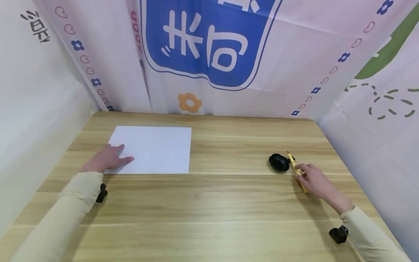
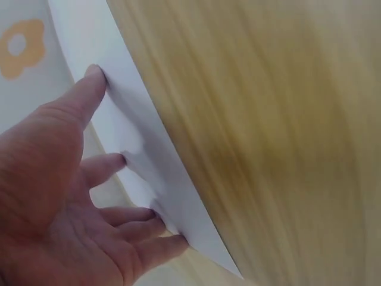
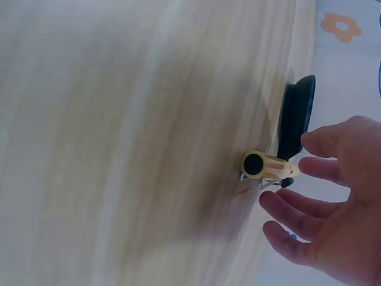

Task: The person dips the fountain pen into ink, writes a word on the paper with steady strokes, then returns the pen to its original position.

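Observation:
A white sheet of paper (image 1: 160,149) lies on the wooden table. My left hand (image 1: 109,158) rests on its left part, fingers and thumb spread; in the left wrist view the fingertips (image 2: 178,241) press on the sheet (image 2: 134,128). On the right, a yellow pen (image 1: 292,161) with a dark tip and a clip leans at a black oval pen holder (image 1: 279,162). My right hand (image 1: 314,179) hovers over the pen's middle, thumb and fingers loosely bent. From the right wrist view, the pen (image 3: 269,167) shows end-on beside the fingertips (image 3: 274,205), not between thumb and forefinger.
The wooden table (image 1: 209,203) reaches back to a white printed cloth (image 1: 229,102) with a blue sign. White cloths flank both sides. A small black device (image 1: 102,193) sits at the left wrist, another black device (image 1: 338,234) at the right.

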Demonstrator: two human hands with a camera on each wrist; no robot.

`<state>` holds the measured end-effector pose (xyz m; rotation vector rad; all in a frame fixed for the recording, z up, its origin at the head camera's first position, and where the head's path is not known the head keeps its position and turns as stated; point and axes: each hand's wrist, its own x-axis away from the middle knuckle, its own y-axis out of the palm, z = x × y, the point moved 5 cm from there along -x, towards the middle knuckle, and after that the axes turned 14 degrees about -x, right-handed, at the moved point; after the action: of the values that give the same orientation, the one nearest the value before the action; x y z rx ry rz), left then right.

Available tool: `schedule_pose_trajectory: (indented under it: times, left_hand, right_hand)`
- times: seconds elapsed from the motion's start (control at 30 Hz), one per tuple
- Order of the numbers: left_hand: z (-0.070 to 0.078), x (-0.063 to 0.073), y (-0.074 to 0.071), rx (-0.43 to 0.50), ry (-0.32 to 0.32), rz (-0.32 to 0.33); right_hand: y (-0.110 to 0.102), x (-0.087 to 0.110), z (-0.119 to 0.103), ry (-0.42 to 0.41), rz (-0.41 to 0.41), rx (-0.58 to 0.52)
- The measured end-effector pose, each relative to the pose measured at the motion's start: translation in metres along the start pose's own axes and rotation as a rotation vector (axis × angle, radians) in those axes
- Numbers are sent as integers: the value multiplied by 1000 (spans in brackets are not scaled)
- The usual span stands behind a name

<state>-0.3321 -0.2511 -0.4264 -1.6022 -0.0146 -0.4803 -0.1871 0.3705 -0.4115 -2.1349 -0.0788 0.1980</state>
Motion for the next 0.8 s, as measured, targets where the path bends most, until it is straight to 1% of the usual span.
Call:
schedule_pose_trajectory:
  times: [0.13,0.33,0.53,0.7,0.8]
  left_hand:
    - [17,-1,2,-4,5,17]
    - [44,-1,5,-6,18,43]
    - [75,1,2,-36,56,68]
    - [103,1,2,-42,92,46]
    - [118,2,1,-31,95,21]
  right_hand:
    - [2,1,3,2,7,9]
    - [5,3,5,19,-5,25]
    - [7,4,5,-19,30,40]
    - [8,5,7,-52,68,43]
    - [8,6,8,-63,86,42]
